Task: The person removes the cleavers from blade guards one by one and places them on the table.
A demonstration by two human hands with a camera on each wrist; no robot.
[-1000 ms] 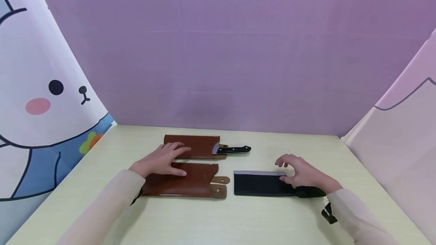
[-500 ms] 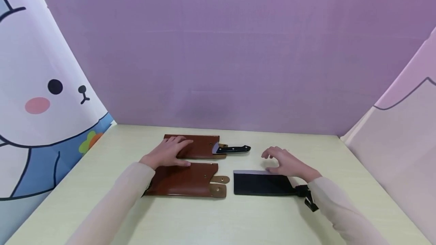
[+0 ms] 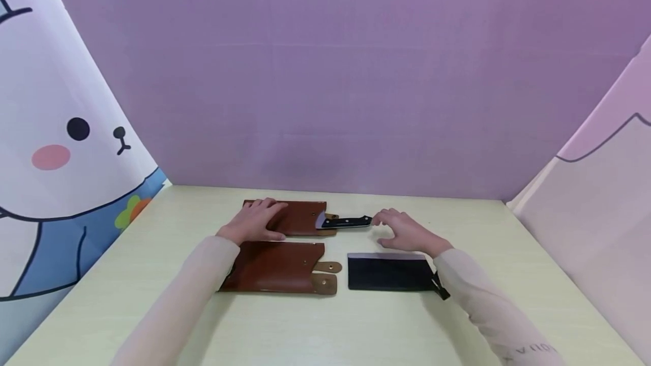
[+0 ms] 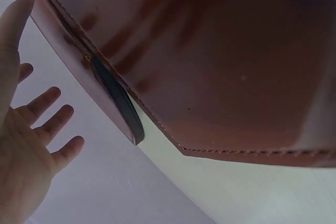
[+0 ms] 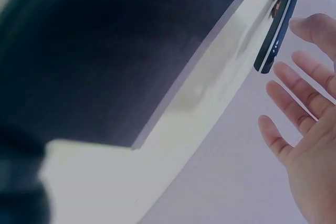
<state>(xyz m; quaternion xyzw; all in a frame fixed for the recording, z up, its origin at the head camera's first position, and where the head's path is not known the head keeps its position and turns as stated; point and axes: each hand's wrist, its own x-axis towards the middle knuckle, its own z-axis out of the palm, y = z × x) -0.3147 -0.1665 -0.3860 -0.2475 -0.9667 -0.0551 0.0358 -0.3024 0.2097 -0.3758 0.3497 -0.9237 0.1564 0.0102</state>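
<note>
Two brown leather knife sheaths lie one behind the other on the table. My left hand [image 3: 254,222], fingers spread in the left wrist view, is over the left end of the far sheath [image 3: 300,219]. A knife [image 3: 351,222] with a black riveted handle points right from that sheath's mouth, only the blade's heel showing. My right hand [image 3: 409,233] has its fingertips close by the handle's end, loosely bent and holding nothing. The near sheath [image 3: 280,270] has its strap undone. Right of it lies a black-bladed cleaver [image 3: 389,273], its handle hidden behind my right forearm.
The pale table [image 3: 315,329] ends at a purple backdrop [image 3: 325,100]. Cartoon-printed panels stand along the left and right sides. Dark wrist straps show below both cuffs.
My right hand has moved left and away from me, from over the cleaver to the knife handle's end. My left hand has shifted slightly forward and right. The knives and sheaths stay put.
</note>
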